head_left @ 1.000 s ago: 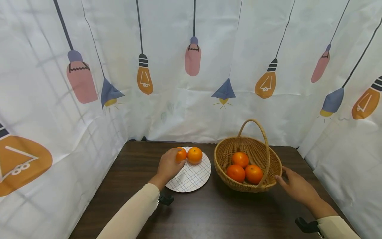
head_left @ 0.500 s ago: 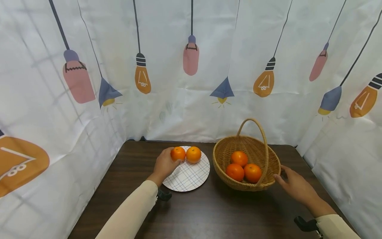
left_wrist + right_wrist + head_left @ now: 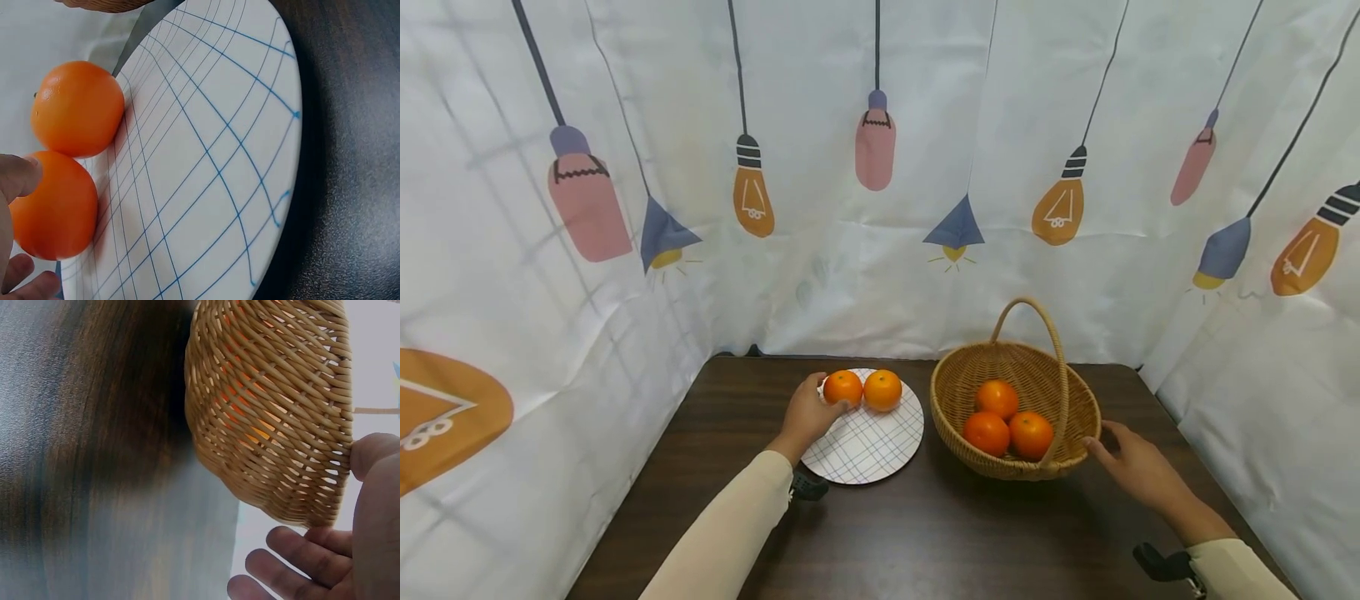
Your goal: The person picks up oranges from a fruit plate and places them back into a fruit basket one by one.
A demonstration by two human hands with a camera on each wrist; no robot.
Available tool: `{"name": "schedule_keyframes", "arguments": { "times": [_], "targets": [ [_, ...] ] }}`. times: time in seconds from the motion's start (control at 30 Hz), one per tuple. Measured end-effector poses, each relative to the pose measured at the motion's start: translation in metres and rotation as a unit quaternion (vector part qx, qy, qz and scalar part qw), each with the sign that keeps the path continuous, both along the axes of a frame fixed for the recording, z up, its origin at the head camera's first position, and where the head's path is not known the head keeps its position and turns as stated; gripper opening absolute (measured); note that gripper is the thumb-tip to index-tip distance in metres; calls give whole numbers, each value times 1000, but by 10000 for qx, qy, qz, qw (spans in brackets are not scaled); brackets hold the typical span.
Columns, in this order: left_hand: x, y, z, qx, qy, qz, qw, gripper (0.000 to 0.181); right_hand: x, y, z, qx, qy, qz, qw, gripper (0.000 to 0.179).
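Observation:
A round white plate with a blue grid pattern (image 3: 872, 450) lies on the table with two oranges near its far edge. My left hand (image 3: 807, 417) is at the left orange (image 3: 843, 389), its thumb over the near side and its fingers loosely spread beside the fruit. The other orange (image 3: 78, 109) sits right against it. To the right stands a wicker basket (image 3: 951, 387) with an arched handle and three oranges (image 3: 997, 399) inside. My right hand (image 3: 1142, 471) pinches the basket's right rim, thumb on the rim and index finger at the outer side (image 3: 281, 444).
The dark wood-grain table (image 3: 910, 542) stretches in front of the plate and basket. A white curtain (image 3: 820, 292) printed with hanging lamps and bulbs encloses the back and sides. Each wrist wears a dark strap with a camera mount (image 3: 1161, 562).
My left hand has drawn back slightly to the left, uncovering more of the left orange, which stays in place on the plate. My right hand stays at the basket rim.

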State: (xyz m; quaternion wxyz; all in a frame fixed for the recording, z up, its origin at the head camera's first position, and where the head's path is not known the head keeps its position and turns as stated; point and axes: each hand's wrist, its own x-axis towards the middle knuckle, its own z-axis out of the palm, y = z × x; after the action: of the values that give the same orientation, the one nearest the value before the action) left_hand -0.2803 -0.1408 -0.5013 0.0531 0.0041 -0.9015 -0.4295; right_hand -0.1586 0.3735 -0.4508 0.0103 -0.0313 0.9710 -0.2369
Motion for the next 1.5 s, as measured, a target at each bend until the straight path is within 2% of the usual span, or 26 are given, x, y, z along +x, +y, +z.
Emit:
{"name": "schedule_keyframes", "arguments": {
  "times": [0.43, 0.83, 1.23, 1.5],
  "targets": [
    [-5, -5, -6, -28, -151, -82, 9998, 75, 1, -2, -9, -104, -40, -90, 9999, 76],
    [-8, -8, -9, 243, -425, -79, 9988, 82, 0, -3, -11, -140, -190, -126, 9996, 79],
    [-11, -9, -12, 212, -355, -168, 9990, 83, 0, -3, -13, -164, -134, -99, 9997, 78],
    [-10, -8, -7, 179, -239, -268, 9992, 82, 1, -1, -11, -150, -122, -111, 9998, 77]
  ]
}}
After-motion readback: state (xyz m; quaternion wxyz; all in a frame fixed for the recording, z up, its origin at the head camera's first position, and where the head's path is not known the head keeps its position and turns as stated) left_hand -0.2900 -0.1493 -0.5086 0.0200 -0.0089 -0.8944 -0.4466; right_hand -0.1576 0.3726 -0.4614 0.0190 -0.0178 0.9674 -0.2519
